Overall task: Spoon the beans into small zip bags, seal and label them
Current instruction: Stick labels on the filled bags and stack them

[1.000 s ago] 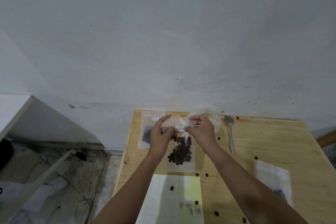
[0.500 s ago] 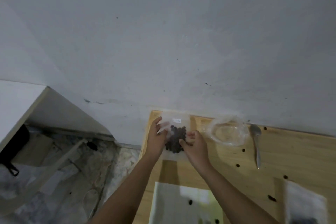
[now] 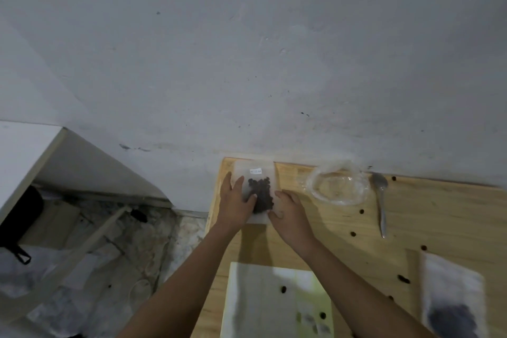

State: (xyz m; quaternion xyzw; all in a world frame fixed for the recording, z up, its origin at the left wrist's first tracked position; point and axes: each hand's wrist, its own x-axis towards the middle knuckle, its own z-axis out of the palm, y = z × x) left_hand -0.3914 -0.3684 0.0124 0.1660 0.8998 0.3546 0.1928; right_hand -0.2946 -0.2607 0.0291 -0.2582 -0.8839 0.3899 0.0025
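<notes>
A small clear zip bag point(image 3: 260, 176) with dark beans and a white label point(image 3: 255, 171) lies flat at the far left corner of the wooden table point(image 3: 439, 214). My left hand point(image 3: 236, 203) rests on the bag's left side with straight fingers. My right hand point(image 3: 290, 214) holds the bag's lower right edge with bent fingers and thumb. A metal spoon point(image 3: 381, 200) lies to the right, apart from both hands.
A crumpled clear plastic bag point(image 3: 338, 186) sits between the zip bag and the spoon. A white and yellow label sheet point(image 3: 274, 302) lies near me. Another bag of beans point(image 3: 452, 296) is at the right. Loose beans point(image 3: 403, 279) are scattered about. The table's left edge drops to the floor.
Both hands carried the bean bag from the middle of the table to the far left corner and laid it down there. My left hand has flattened onto it.
</notes>
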